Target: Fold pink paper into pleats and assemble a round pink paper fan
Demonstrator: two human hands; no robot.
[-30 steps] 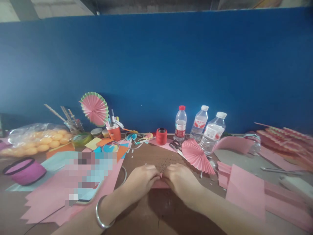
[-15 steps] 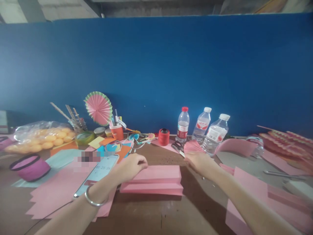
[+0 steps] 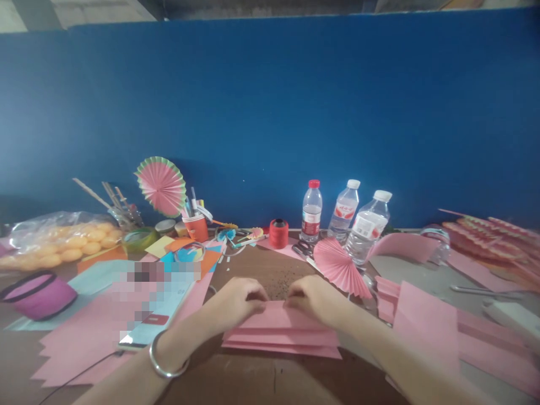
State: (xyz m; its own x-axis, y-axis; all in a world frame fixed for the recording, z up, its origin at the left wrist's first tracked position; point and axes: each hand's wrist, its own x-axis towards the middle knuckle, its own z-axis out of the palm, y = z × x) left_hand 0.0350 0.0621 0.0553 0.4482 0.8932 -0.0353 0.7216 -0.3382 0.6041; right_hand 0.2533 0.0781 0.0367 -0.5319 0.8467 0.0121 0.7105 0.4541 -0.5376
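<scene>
Pleated pink paper lies on the brown table in front of me, its folds running left to right. My left hand, with a silver bangle on the wrist, pinches the far left edge of this paper. At its far right edge my right hand has its fingers closed on the same sheet. The fingertips of both hands are partly hidden behind the fingers. Just beyond my right hand, a pink paper fan lies spread beside the bottles.
Three bottles and a red thread spool stand at the back. Scissors lie near them. On the left are a phone, a purple pouch and a bag of yellow balls. Pink sheets lie right.
My right hand has moved from beside the fan to the pleated paper and closed on it. The fan now shows fully. The view has shifted slightly.
</scene>
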